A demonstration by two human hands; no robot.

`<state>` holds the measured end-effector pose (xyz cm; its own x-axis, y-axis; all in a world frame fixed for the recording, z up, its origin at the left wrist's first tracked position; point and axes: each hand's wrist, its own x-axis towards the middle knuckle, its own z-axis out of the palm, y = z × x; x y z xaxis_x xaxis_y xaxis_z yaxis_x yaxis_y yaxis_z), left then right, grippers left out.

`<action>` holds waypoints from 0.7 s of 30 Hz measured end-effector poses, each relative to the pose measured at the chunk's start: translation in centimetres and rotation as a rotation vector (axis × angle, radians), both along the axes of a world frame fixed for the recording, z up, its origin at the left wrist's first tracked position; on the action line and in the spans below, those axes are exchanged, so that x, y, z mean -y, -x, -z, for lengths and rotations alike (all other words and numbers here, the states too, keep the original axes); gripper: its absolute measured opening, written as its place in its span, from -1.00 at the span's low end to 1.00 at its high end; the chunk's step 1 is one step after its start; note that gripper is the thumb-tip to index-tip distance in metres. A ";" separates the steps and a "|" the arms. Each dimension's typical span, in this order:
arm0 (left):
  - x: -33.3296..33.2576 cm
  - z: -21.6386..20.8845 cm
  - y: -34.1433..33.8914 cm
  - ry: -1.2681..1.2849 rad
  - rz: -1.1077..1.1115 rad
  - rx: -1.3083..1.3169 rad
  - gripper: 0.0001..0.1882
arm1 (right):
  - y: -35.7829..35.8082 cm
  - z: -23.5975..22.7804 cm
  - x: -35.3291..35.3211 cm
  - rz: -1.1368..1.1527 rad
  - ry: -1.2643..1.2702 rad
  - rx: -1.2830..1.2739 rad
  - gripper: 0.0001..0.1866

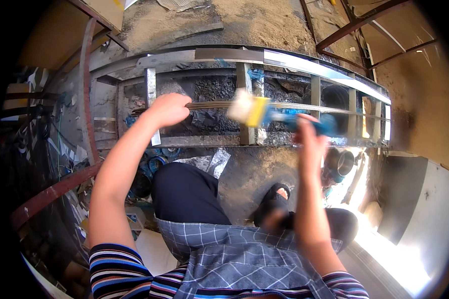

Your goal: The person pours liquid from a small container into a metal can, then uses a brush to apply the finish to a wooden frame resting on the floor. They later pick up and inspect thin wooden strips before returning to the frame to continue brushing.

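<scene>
The bundle of thin rods (212, 105) lay lengthwise over the long metal frame (214, 54), crossing above its upright-looking crossbar (243, 79) and running well toward the frame's right end. The left hand (169, 109) had its fingers clamped around the bundle near its left end, the knuckles upward, with a short stretch of rod showing beyond the fist. The rods looked slender and stiff, likely light one by one but heavier gathered, and probably springy at the far end; a full grip close to one end, as here, seemed the sensible hold, since a loose one might let them fan out or roll over each other. Over the middle of the bundle hung what appeared to be a broad brush (254, 111), with a pale head, a yellow band and a blue handle; the right hand (312, 137) had its fingers closed on that handle. The brush was blurred, so whether its head touched the rods could not be told. It was presumably light and soft at the head, best taken by the handle. Inside the frame, beneath the rods, lay a dark, lumpy bed (209, 88). Nearer the person, a round metal container (344, 162) stood beside the frame, and beyond the frame sandy powder (264, 20) covered the floor.
</scene>
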<state>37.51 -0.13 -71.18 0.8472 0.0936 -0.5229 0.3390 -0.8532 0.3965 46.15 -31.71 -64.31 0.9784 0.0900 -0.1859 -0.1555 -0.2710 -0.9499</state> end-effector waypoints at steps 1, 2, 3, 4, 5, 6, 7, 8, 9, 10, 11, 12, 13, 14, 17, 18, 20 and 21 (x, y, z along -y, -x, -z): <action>0.6 1.0 0.9 -0.039 0.003 0.180 -0.79 | 0.9 1.9 -2.2 -0.072 -0.105 -0.016 -0.84; 1.0 1.7 1.7 -0.069 0.012 0.362 -0.76 | 1.8 3.0 -4.3 -0.108 -0.182 -0.030 -0.87; 1.1 2.0 2.2 -0.102 0.005 0.418 -0.76 | 2.5 3.6 -6.2 -0.138 -0.164 0.001 -0.87; 1.1 2.5 2.6 -0.128 -0.002 0.478 -0.75 | 2.6 4.1 -6.7 -0.168 -0.139 0.035 -0.88; 1.2 2.9 3.0 -0.155 -0.014 0.542 -0.75 | 1.8 4.4 -5.7 -0.148 -0.119 0.044 -0.88; 1.2 3.3 3.6 -0.153 -0.025 0.694 -0.75 | 0.7 4.7 -4.0 -0.125 -0.099 0.053 -0.89; 1.5 3.3 3.8 -0.156 -0.033 0.742 -0.75 | -0.5 4.9 -2.3 -0.109 -0.081 0.063 -0.89; 1.7 3.1 3.6 -0.151 -0.040 0.790 -0.75 | -2.5 3.2 1.1 -0.066 0.099 0.009 -0.84; 1.7 3.2 3.4 -0.155 -0.028 0.785 -0.75 | -4.1 3.1 4.7 0.003 0.019 0.034 -0.81; 1.7 3.3 3.5 -0.161 -0.020 0.776 -0.75 | -5.9 2.4 7.9 0.089 0.169 0.147 -0.80; 1.6 3.3 3.6 -0.173 -0.013 0.764 -0.75 | -7.6 1.8 10.7 0.174 0.178 0.152 -0.80; 1.6 3.4 3.3 -0.157 -0.014 0.771 -0.76 | -9.0 1.6 13.7 0.231 0.196 0.219 -0.79; 1.5 3.4 3.2 -0.146 -0.018 0.776 -0.77 | -10.3 1.3 16.1 0.268 0.206 0.245 -0.80; 1.5 3.4 3.2 -0.134 -0.019 0.778 -0.78 | -11.3 1.0 18.1 0.305 0.217 0.268 -0.80; 0.7 2.1 2.8 0.059 -0.090 0.569 -0.79 | -12.0 0.3 19.0 0.434 0.168 0.256 -0.78; -0.1 1.4 2.4 0.197 -0.089 0.411 -0.80 | -10.9 -0.3 17.8 0.414 0.152 0.272 -0.77; -2.4 1.4 1.4 0.479 -0.043 -0.014 -0.80 | -7.2 -1.8 13.3 0.301 0.114 0.265 -0.75; -2.6 1.3 0.9 0.454 -0.109 -0.117 -0.81 | -5.3 -1.7 10.6 0.252 0.098 0.215 -0.74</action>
